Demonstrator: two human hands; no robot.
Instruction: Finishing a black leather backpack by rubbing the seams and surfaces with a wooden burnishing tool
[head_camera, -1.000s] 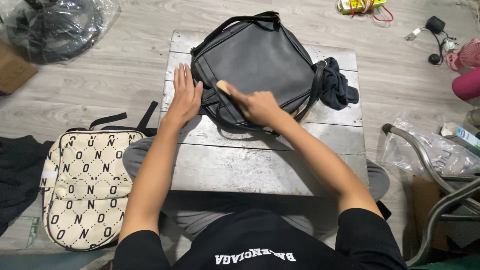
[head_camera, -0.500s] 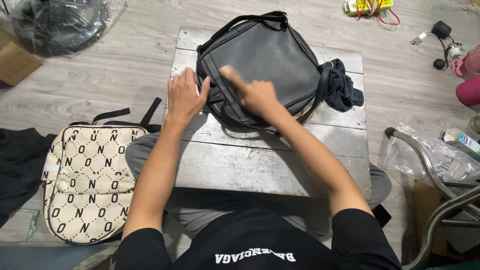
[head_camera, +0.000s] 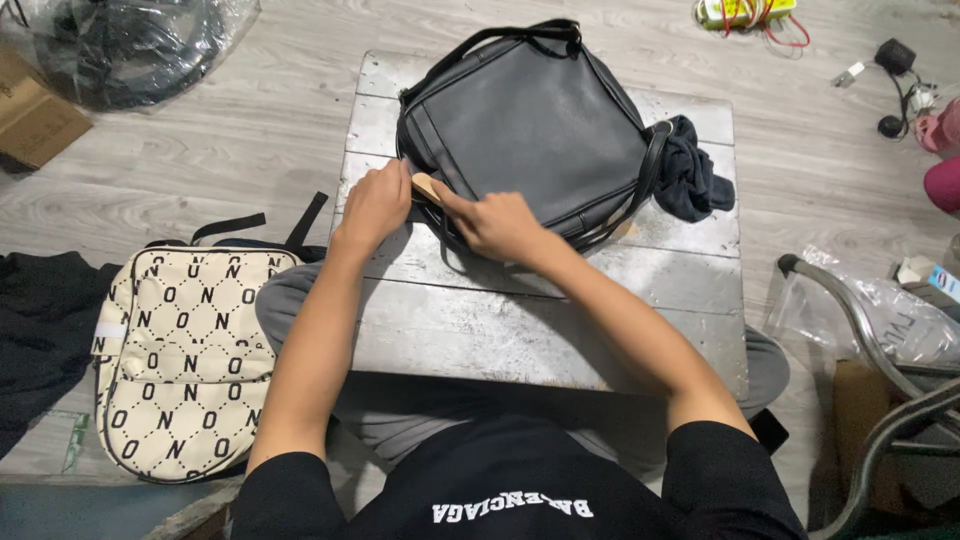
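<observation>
A black leather backpack (head_camera: 530, 130) lies flat on a low grey metal table (head_camera: 560, 320), its handle pointing away from me. My left hand (head_camera: 375, 205) is closed on the bag's near left edge. My right hand (head_camera: 495, 225) rests on the bag's near edge beside it. Between the two hands a small tan wooden piece (head_camera: 425, 186) shows; which hand holds it I cannot tell. A dark blue cloth (head_camera: 690, 170) is bunched at the bag's right side.
A cream patterned backpack (head_camera: 180, 360) lies on the floor to my left. A plastic-wrapped black item (head_camera: 130, 45) and a cardboard box (head_camera: 35, 120) are at far left. A metal chair frame (head_camera: 860, 340) and plastic bags (head_camera: 880, 315) stand at right. Cables (head_camera: 890, 70) lie far right.
My left hand went from lying flat and open on the bag to gripping its near left edge. My right hand slid toward the near left corner. The view shifted slightly.
</observation>
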